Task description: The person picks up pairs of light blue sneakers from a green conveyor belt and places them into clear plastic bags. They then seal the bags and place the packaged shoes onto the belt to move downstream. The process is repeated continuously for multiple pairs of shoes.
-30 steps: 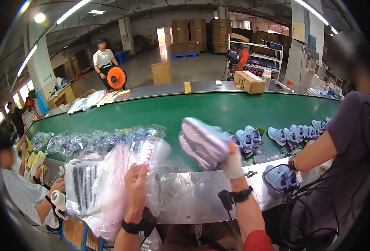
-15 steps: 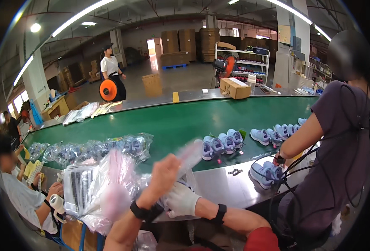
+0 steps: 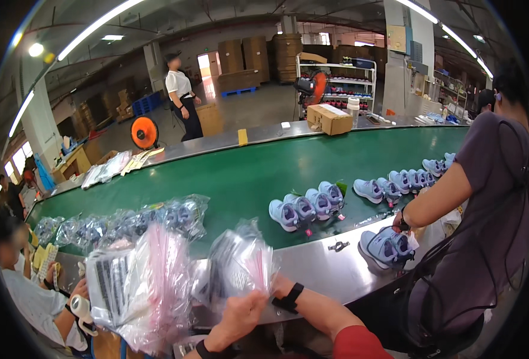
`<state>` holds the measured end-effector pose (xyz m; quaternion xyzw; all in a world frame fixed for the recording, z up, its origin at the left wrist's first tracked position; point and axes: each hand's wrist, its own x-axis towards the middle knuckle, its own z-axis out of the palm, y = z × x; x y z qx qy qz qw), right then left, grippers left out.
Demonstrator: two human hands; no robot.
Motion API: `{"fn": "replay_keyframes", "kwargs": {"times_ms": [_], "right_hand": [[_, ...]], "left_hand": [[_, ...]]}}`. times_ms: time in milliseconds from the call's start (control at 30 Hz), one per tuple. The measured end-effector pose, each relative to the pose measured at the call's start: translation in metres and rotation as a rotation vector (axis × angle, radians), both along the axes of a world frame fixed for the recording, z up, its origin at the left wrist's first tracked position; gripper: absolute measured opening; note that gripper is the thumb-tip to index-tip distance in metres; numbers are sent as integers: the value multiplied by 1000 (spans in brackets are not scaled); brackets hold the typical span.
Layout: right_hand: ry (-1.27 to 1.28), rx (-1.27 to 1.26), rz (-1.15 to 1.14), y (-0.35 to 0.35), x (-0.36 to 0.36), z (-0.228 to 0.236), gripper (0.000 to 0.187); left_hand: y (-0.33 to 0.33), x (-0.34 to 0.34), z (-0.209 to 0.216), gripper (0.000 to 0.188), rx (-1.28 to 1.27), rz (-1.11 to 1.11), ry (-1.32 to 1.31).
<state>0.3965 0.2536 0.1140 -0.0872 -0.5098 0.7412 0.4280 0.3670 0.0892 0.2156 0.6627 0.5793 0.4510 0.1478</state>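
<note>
A clear plastic bag (image 3: pixel 240 257) with a pink strip stands up, puffed out, over the metal table edge. My left hand (image 3: pixel 243 314) is closed on its near edge, the fingers curled into a fist. My right hand disappears behind or into the bag; only the wrist with a black band shows, and its fingers are hidden. Just left of the bag lies a thick stack of flat clear bags (image 3: pixel 159 287) with pink strips. Beyond my hands, a row of light blue sneakers (image 3: pixel 303 207) rests on the green conveyor belt (image 3: pixel 228 164).
Bagged shoes (image 3: pixel 136 221) line the belt at the left. At right, a co-worker in a dark purple top (image 3: pixel 456 257) handles a pair of blue sneakers (image 3: pixel 385 248) on the metal ledge. Another co-worker sits at left. A cardboard box (image 3: pixel 329 119) stands on the far ledge.
My left hand has come down and nearer to me, drawing the bag's edge. The bag has opened out upright. My right hand, seen in a white glove before, is now hidden by it.
</note>
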Motion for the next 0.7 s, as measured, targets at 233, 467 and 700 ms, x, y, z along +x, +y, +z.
{"fn": "replay_keyframes", "kwargs": {"times_ms": [233, 467, 700], "right_hand": [[-568, 882, -416, 50, -80, 42, 23], [-990, 1333, -767, 97, -142, 31, 26], [-800, 550, -41, 52, -35, 56, 29]], "left_hand": [[34, -44, 50, 14, -4, 299, -105], [58, -62, 42, 13, 22, 435, -562], [54, -78, 37, 13, 178, 453, -1214]]}}
